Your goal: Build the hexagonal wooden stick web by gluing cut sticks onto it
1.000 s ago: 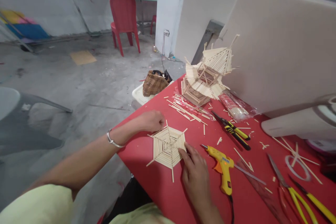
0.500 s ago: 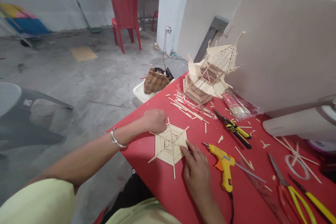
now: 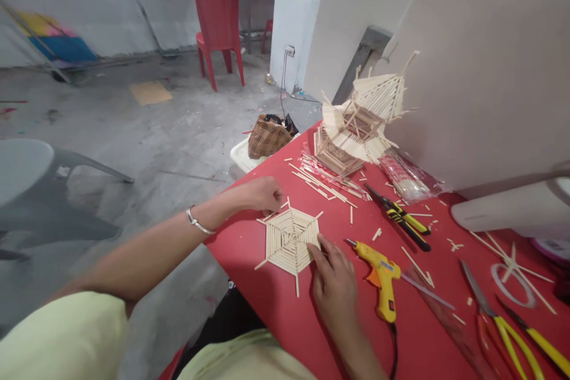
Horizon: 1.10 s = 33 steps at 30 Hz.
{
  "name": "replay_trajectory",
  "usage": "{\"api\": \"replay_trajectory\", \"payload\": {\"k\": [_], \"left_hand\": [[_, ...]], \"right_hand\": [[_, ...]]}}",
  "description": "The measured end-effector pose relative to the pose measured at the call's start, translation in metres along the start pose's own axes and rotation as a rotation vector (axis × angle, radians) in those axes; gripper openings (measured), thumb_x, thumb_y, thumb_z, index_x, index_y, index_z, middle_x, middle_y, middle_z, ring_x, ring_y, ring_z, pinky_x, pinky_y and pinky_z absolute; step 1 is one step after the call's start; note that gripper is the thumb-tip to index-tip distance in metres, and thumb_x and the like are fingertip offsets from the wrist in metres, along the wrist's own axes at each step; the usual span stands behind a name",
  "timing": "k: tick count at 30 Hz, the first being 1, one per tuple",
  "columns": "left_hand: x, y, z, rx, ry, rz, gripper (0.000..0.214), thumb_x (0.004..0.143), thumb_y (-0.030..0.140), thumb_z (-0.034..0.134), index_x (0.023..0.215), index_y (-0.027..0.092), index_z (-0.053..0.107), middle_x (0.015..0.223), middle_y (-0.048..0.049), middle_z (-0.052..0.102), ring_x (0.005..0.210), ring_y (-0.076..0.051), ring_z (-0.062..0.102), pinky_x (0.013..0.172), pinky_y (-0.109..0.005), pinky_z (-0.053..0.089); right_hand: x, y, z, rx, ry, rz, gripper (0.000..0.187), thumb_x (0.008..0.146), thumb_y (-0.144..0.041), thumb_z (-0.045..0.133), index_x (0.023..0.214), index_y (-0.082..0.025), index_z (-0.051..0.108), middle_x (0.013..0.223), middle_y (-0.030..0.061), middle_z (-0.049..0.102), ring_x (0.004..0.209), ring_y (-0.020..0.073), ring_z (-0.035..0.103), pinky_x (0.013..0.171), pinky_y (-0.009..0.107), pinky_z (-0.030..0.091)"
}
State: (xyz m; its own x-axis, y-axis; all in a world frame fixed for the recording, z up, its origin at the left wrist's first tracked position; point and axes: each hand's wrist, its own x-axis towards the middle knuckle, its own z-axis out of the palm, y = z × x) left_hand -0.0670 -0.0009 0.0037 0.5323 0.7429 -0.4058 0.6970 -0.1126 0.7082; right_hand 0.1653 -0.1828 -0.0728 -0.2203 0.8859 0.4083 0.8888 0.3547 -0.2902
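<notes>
A hexagonal web-patterned panel of thin wooden sticks point(image 3: 285, 252) lies on the red table, its spoke ends jutting past the rim. My left hand point(image 3: 262, 195) is closed above its upper left edge, fingers curled down. A thin wooden stick point(image 3: 279, 208) shows under those fingertips along that edge; the grip is partly hidden. My right hand point(image 3: 335, 273) grips the panel's right edge, thumb on top and fingers at the rim. Just right of that hand lies a yellow glue gun point(image 3: 380, 276) with a glue stick in its back, nozzle pointing up and left.
Loose sticks point(image 3: 327, 186) and a stick-built tiered model point(image 3: 356, 130) stand at the table's far end. Yellow-black pliers point(image 3: 401, 219), yellow-handled scissors point(image 3: 503, 320), a tape ring point(image 3: 512, 285) and a white cylinder point(image 3: 512, 205) lie to the right. The table edge runs along the left.
My left hand has turned slightly and its fingertips now point down at the panel's upper left edge. My right hand stays on the panel's right edge. The view has shifted a little.
</notes>
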Motion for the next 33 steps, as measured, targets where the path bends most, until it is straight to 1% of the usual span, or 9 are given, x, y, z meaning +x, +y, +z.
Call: {"api": "replay_trajectory", "payload": {"k": [3,7,12,18,21,24,27,33], "left_hand": [[-0.001,0.001,0.001,-0.054,-0.015,-0.036,0.006,0.061,0.016,0.057,0.056,0.017,0.060,0.051,-0.0013,0.061,0.053,-0.016,0.062,0.049,-0.022,0.041],[-0.006,0.010,0.001,-0.080,-0.053,-0.120,0.006,0.060,0.014,0.057,0.055,0.016,0.060,0.048,-0.0023,0.061,0.050,-0.017,0.062,0.048,-0.023,0.045],[-0.010,0.015,0.002,-0.086,-0.038,-0.136,0.008,0.060,0.013,0.056,0.053,0.017,0.058,0.047,-0.0018,0.059,0.050,-0.017,0.062,0.048,-0.023,0.046],[-0.010,0.014,0.003,-0.034,-0.008,-0.078,0.008,0.061,0.014,0.055,0.055,0.017,0.059,0.048,-0.0007,0.059,0.050,-0.015,0.060,0.048,-0.023,0.042],[-0.012,0.017,0.002,-0.003,0.005,-0.035,0.010,0.061,0.012,0.054,0.053,0.017,0.059,0.046,0.0005,0.056,0.048,-0.013,0.055,0.047,-0.023,0.037],[-0.015,0.020,0.002,0.017,0.026,-0.032,0.013,0.061,0.011,0.053,0.051,0.017,0.059,0.044,0.0009,0.055,0.046,-0.012,0.051,0.048,-0.024,0.034],[-0.015,0.022,0.003,0.008,0.036,-0.028,0.014,0.061,0.011,0.053,0.049,0.017,0.058,0.044,0.0010,0.055,0.047,-0.012,0.051,0.049,-0.024,0.035],[-0.014,0.017,0.005,0.033,0.025,-0.027,0.013,0.060,0.012,0.052,0.049,0.018,0.056,0.045,0.0005,0.056,0.047,-0.013,0.054,0.049,-0.025,0.036]], "right_hand": [[0.000,-0.001,-0.001,0.004,-0.002,0.002,0.049,0.090,-0.003,0.043,0.131,-0.023,0.059,0.136,0.0126,0.060,0.124,0.0272,0.054,0.098,0.049,0.049],[0.002,-0.001,-0.003,0.006,-0.005,0.003,0.049,0.090,-0.003,0.043,0.131,-0.023,0.059,0.135,0.0127,0.060,0.124,0.0271,0.054,0.098,0.049,0.049],[0.002,-0.001,-0.003,0.011,-0.004,0.003,0.048,0.090,-0.004,0.044,0.131,-0.023,0.060,0.136,0.0126,0.060,0.125,0.0267,0.053,0.099,0.048,0.049],[0.000,0.001,-0.001,0.010,-0.011,0.009,0.049,0.090,-0.004,0.044,0.132,-0.024,0.060,0.137,0.0119,0.059,0.125,0.0265,0.053,0.099,0.048,0.049],[0.001,0.000,-0.002,0.007,-0.002,0.007,0.050,0.089,-0.004,0.044,0.132,-0.024,0.060,0.137,0.0116,0.059,0.124,0.0268,0.053,0.100,0.049,0.048],[0.002,-0.001,-0.004,0.005,-0.005,0.004,0.049,0.089,-0.003,0.044,0.131,-0.022,0.060,0.137,0.0120,0.059,0.124,0.0272,0.053,0.100,0.049,0.048],[0.003,-0.002,-0.005,0.000,-0.018,0.003,0.049,0.089,-0.002,0.044,0.131,-0.022,0.060,0.137,0.0123,0.059,0.125,0.0275,0.053,0.100,0.049,0.048],[0.003,-0.002,-0.006,0.005,-0.011,0.002,0.050,0.089,-0.002,0.044,0.132,-0.022,0.059,0.137,0.0124,0.059,0.125,0.0271,0.052,0.100,0.049,0.048]]}}
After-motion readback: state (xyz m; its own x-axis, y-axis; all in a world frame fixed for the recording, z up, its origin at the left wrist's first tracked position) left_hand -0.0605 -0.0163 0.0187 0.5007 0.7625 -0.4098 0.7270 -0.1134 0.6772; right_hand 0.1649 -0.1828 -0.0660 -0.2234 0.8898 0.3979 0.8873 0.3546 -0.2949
